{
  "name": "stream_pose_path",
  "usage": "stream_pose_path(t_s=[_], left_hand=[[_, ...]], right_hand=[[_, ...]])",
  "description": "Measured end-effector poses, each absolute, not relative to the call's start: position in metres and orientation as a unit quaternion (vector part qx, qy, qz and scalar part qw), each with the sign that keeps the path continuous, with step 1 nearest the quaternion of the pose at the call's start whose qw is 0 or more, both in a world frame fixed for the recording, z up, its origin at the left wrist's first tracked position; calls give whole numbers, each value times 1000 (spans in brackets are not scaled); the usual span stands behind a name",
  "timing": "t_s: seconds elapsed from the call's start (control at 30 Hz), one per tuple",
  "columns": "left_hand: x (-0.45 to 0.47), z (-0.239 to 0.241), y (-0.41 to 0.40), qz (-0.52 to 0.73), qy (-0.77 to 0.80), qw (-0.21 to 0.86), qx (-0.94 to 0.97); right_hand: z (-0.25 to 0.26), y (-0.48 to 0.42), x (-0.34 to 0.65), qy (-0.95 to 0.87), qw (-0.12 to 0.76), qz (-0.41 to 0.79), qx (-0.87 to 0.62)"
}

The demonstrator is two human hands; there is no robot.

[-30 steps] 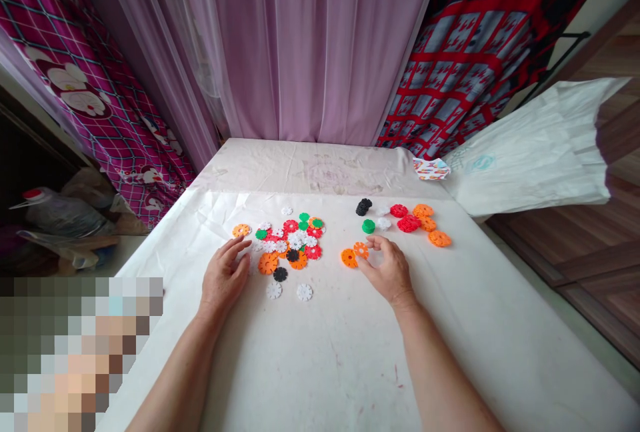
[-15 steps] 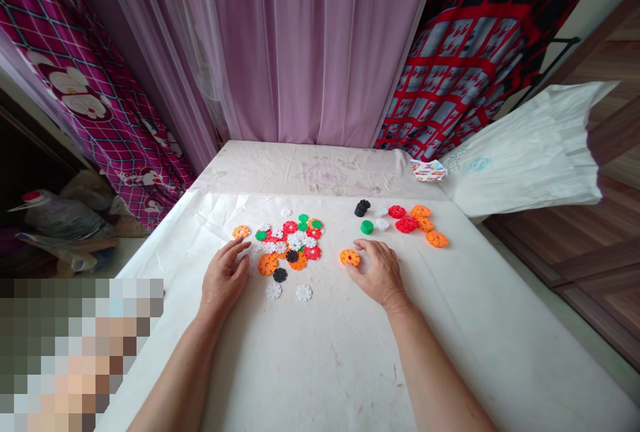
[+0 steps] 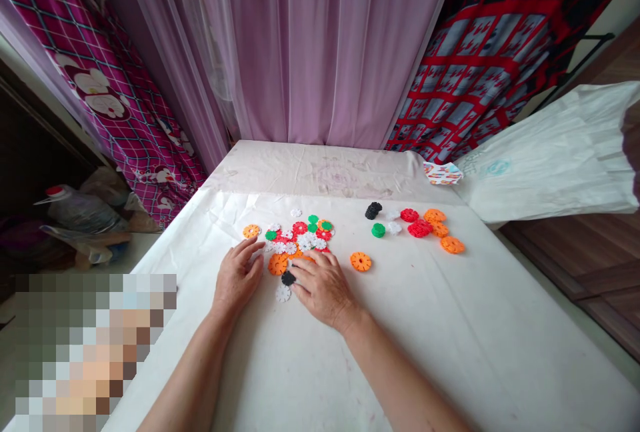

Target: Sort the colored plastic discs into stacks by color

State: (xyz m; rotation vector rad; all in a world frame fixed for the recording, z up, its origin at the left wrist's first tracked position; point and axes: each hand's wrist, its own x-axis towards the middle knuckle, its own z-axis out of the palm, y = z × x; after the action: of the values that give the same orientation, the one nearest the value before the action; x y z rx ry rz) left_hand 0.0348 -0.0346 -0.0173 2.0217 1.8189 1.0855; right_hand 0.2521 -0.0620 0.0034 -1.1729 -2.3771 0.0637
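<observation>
Notched plastic discs in white, red, green, orange and black lie in a loose pile at the middle of the table. My left hand (image 3: 237, 276) rests at the pile's left side, fingers apart and empty, just below an orange disc (image 3: 251, 231). My right hand (image 3: 324, 287) reaches over the pile's lower right, fingers spread and pointing left. Its fingertips are by a black disc (image 3: 289, 278) and partly cover orange ones. A white disc (image 3: 283, 293) sits under its thumb side. Another orange disc (image 3: 361, 261) lies alone to the right of that hand.
Sorted groups stand at the right: a leaning black stack (image 3: 373, 211), a green stack (image 3: 379, 230), white discs (image 3: 395, 227), red stacks (image 3: 419, 229) and orange stacks (image 3: 453, 245). A white bag (image 3: 555, 152) and a small patterned box (image 3: 443, 173) are at the table's far right edge.
My right hand has let go of the orange disc, which stays on the table, and has moved left onto the pile. My left hand keeps its place. The view has shifted slightly.
</observation>
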Motion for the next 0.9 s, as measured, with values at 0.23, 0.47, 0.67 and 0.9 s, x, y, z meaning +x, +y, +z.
stream_pose_path(t_s=[0.23,0.47,0.67,0.9], left_hand=[[36,-18,-35,365,620,105,687],[36,-19,-34,356,621,101,691],[35,-17,-35,355,622,105,690],[34,-16,-35,362,616,115,690]], right_hand=[[0,-59,266,-810,297,19,-506],[0,-45,260,-809,235,26,-539],[-4,-47,271,-753,384,155,-512],[2,-23,365,-480,516,345,-620]])
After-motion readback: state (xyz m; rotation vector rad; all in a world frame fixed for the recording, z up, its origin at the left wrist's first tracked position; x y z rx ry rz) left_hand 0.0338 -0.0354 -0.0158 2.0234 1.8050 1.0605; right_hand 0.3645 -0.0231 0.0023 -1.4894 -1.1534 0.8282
